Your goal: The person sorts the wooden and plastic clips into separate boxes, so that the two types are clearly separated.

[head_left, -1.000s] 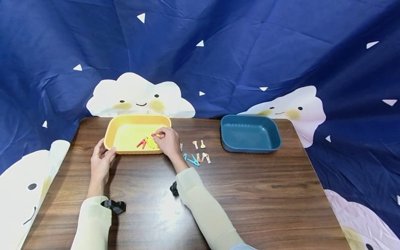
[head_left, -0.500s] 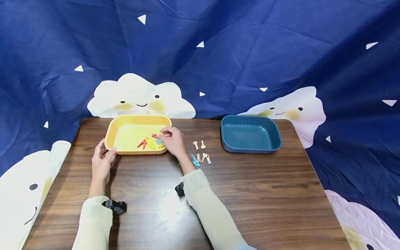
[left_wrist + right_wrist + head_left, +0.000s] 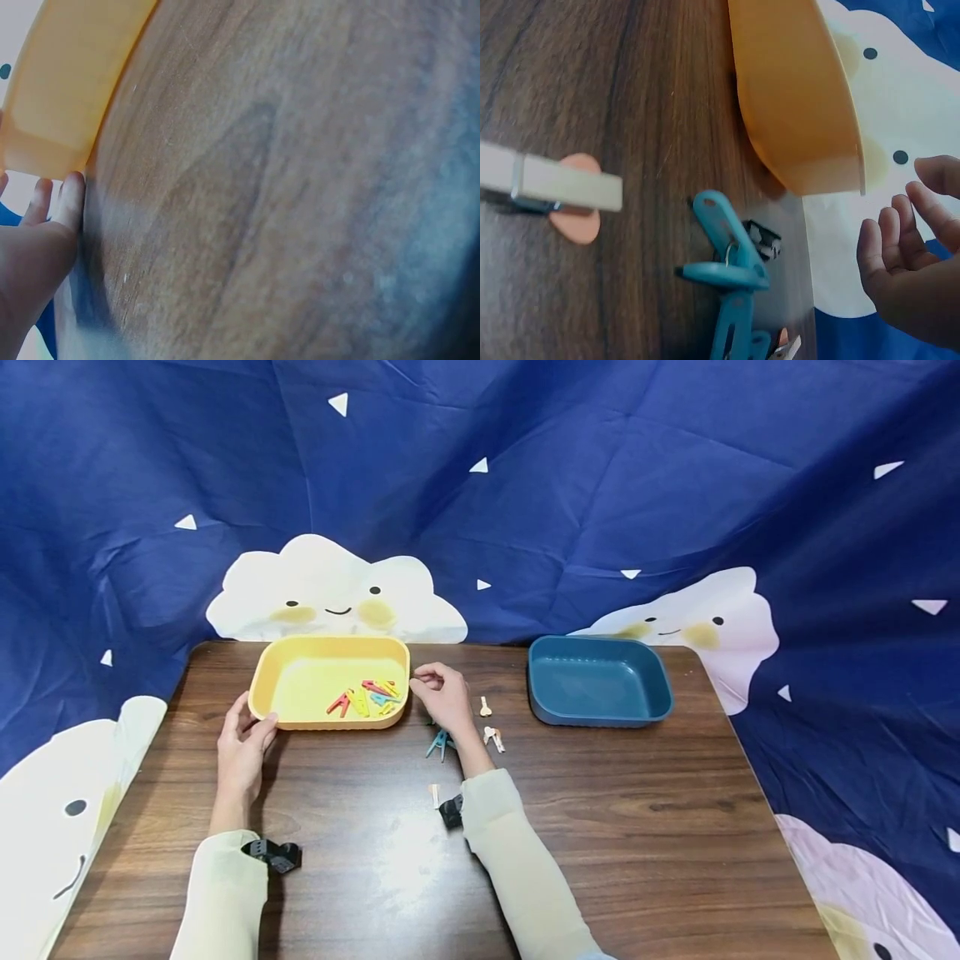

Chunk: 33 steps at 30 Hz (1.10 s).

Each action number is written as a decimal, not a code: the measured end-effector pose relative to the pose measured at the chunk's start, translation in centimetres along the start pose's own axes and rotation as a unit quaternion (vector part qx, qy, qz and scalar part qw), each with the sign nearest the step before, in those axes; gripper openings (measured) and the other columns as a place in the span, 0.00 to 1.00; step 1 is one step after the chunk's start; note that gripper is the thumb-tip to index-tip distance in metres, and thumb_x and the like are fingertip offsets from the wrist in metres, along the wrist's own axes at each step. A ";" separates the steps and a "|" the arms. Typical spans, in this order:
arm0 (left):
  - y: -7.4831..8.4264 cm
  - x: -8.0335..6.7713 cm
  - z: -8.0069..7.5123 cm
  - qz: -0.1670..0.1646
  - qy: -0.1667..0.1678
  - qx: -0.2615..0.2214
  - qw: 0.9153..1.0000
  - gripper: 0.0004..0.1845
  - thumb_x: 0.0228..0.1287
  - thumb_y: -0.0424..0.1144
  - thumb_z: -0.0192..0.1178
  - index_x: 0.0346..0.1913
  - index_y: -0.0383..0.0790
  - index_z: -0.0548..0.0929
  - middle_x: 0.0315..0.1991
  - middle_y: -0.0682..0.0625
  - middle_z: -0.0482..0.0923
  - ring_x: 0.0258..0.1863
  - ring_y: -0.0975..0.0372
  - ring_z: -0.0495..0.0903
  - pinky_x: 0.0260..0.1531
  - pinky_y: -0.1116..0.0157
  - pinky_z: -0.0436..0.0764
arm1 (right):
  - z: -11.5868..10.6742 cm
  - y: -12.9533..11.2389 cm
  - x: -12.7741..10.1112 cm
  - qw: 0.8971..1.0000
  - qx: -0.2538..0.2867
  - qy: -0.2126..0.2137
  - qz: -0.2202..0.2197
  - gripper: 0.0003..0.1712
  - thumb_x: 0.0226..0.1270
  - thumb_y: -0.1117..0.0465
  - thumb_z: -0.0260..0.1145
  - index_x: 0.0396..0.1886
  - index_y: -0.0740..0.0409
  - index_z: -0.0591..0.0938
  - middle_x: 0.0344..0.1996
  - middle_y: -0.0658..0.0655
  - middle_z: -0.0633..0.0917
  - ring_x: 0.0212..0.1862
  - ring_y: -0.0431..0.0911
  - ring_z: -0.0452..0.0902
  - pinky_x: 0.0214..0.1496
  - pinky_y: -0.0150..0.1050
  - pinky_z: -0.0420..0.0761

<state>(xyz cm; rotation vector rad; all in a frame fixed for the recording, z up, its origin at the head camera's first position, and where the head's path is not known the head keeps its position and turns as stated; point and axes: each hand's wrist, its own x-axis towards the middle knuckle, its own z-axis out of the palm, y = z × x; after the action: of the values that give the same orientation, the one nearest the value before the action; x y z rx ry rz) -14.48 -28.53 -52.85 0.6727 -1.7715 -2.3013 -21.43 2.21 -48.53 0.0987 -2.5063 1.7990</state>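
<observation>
Hands differ: left hand point(image 3: 242, 752) grips yellow tray point(image 3: 264, 685); right hand point(image 3: 444, 693) hovers loosely curled, empty, above teal clothespins point(image 3: 438, 744).

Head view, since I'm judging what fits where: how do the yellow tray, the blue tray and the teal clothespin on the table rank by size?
1. yellow tray and blue tray: alike, so no ranking between them.
2. teal clothespin: far smaller.
</observation>
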 end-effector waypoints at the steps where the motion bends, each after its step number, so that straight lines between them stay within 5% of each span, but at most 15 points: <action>1: 0.0 0.0 0.0 0.000 0.000 -0.001 1.000 0.36 0.70 0.29 0.62 0.77 0.51 0.64 0.55 0.51 0.69 0.46 0.69 0.78 0.48 0.75 0.80 | -0.2 0.1 -0.1 1.000 0.002 -0.002 0.004 0.11 0.64 0.63 0.72 0.44 0.63 0.88 0.36 0.55 0.88 0.34 0.39 0.79 0.38 0.31 0.78; 5: 0.0 -0.1 0.2 -0.001 0.001 -0.001 1.000 0.36 0.70 0.29 0.62 0.77 0.51 0.64 0.55 0.50 0.69 0.46 0.69 0.78 0.47 0.75 0.80 | -1.1 0.5 -0.4 1.000 -0.006 -0.018 0.023 0.13 0.65 0.62 0.72 0.47 0.64 0.87 0.36 0.55 0.88 0.32 0.42 0.81 0.37 0.33 0.79; 15: 0.0 0.1 0.0 0.003 -0.001 -0.005 1.000 0.36 0.70 0.29 0.63 0.77 0.51 0.65 0.54 0.50 0.69 0.46 0.68 0.78 0.47 0.75 0.81 | -3.7 1.3 -1.1 0.993 -0.039 -0.080 0.083 0.18 0.67 0.59 0.72 0.51 0.66 0.84 0.42 0.58 0.87 0.46 0.51 0.83 0.48 0.43 0.82; 33: -0.1 0.1 -0.2 0.003 -0.006 -0.009 1.000 0.36 0.70 0.29 0.63 0.77 0.51 0.64 0.56 0.50 0.69 0.47 0.68 0.78 0.49 0.74 0.80 | -5.5 2.7 -2.2 0.982 -0.059 -0.141 0.108 0.22 0.64 0.58 0.74 0.54 0.65 0.83 0.46 0.61 0.84 0.48 0.53 0.80 0.50 0.45 0.80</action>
<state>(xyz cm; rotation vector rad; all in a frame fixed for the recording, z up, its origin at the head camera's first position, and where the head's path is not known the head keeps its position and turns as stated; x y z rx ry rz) -14.45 -28.72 -52.96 0.6513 -1.7542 -2.3183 -19.40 8.34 -49.53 0.0846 -2.9180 1.8180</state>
